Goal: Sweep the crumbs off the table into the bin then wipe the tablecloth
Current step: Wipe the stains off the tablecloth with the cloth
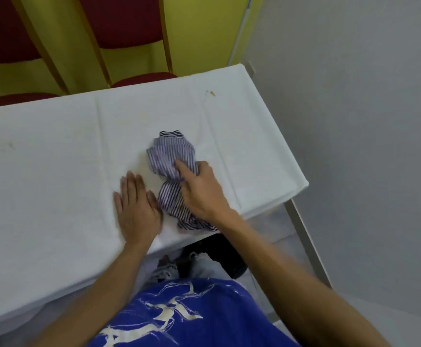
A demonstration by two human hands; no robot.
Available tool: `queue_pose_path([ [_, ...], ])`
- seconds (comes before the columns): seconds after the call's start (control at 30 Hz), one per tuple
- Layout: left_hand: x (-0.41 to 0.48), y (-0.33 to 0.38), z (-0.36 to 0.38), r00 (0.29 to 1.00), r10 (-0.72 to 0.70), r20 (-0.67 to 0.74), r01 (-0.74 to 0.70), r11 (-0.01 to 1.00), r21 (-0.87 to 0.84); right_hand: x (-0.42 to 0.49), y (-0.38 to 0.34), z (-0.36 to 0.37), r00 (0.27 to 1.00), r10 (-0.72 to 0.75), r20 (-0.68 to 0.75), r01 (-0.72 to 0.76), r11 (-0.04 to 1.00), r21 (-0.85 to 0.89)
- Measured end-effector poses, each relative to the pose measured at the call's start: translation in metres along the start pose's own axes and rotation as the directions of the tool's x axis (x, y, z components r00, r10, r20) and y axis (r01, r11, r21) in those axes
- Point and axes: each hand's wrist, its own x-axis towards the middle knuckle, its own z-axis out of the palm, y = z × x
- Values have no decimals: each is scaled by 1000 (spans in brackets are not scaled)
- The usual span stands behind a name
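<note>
A white tablecloth (54, 171) covers the table in front of me. A crumpled striped purple-and-white cloth (170, 156) lies on it near the front edge, right of centre. My right hand (199, 189) grips the middle of this cloth and presses it on the tablecloth. My left hand (135, 209) lies flat, fingers together, on the tablecloth just left of the cloth. A small orange-brown crumb or stain (210, 93) shows near the far right corner. A faint mark (10, 146) sits at the left.
Two red-cushioned chairs (129, 23) with gold frames stand behind the table against a yellow wall. A dark object (225, 251), partly hidden, is on the grey floor under the table's right end. Grey floor lies to the right of the table.
</note>
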Motion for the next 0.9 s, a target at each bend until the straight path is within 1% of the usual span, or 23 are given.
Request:
queue_pose_path([
  [0.07, -4, -6, 3, 997, 71, 41, -71, 997, -10, -7, -32, 31, 992, -114, 50, 119, 988, -103],
  [0.1, -5, -5, 5, 996, 80, 45, -80, 997, -14, -10, -37, 40, 988, -134, 72, 144, 976, -161],
  [0.17, -7, -2, 5, 998, 51, 41, -50, 999, -4, -10, -23, 48, 991, -116, 69, 129, 967, -220],
  [0.27, -11, 2, 4, 1000, 8, -8, -7, 1000, 26, -7, 29, 28, 998, -28, 53, 39, 972, -230],
  [0.33, -11, 4, 3, 1000, -7, -8, 7, 1000, 18, -3, 71, 1, 999, 43, 30, -32, 956, -292],
  [0.4, -10, 7, 5, 1000, -21, 16, 21, 1000, 6, 9, 124, -31, 988, 152, -30, -152, 913, -378],
  [0.47, -8, 7, 6, 998, -36, 43, 36, 999, -12, 18, 176, -66, 945, 313, -100, -325, 850, -414],
  [0.5, -7, 6, 6, 998, -34, 52, 35, 999, -20, 21, 196, -80, 922, 363, -131, -384, 820, -424],
  [0.57, -8, 2, 5, 998, -28, 60, 30, 999, -23, 21, 212, -92, 918, 374, -133, -391, 788, -476],
  [0.6, -7, 2, 3, 998, -37, 57, 38, 999, -24, 25, 210, -91, 916, 379, -133, -395, 789, -471],
  [0.67, 2, 9, -3, 996, -88, 33, 90, 994, -57, 36, 190, -85, 876, 452, -167, -481, 801, -356],
  [0.7, 9, 16, -6, 991, -135, 18, 136, 985, -109, 44, 175, -81, 862, 468, -197, -506, 821, -264],
  [0.73, 16, 23, -10, 984, -179, -14, 174, 970, -167, 53, 157, -76, 870, 449, -206, -483, 861, -163],
  [0.77, 24, 30, -15, 977, -206, -60, 190, 960, -207, 60, 135, -71, 898, 393, -197, -412, 909, -62],
  [0.83, 46, 34, -23, 968, -214, -133, 181, 958, -221, 70, 84, -55, 968, 189, -163, -175, 980, 97],
  [0.87, 59, 32, -23, 964, -221, -150, 183, 955, -232, 71, 57, -44, 988, 63, -139, -45, 991, 129],
  [0.9, 73, 26, -19, 958, -244, -152, 203, 948, -245, 72, 31, -32, 992, -53, -115, 68, 989, 128],
])
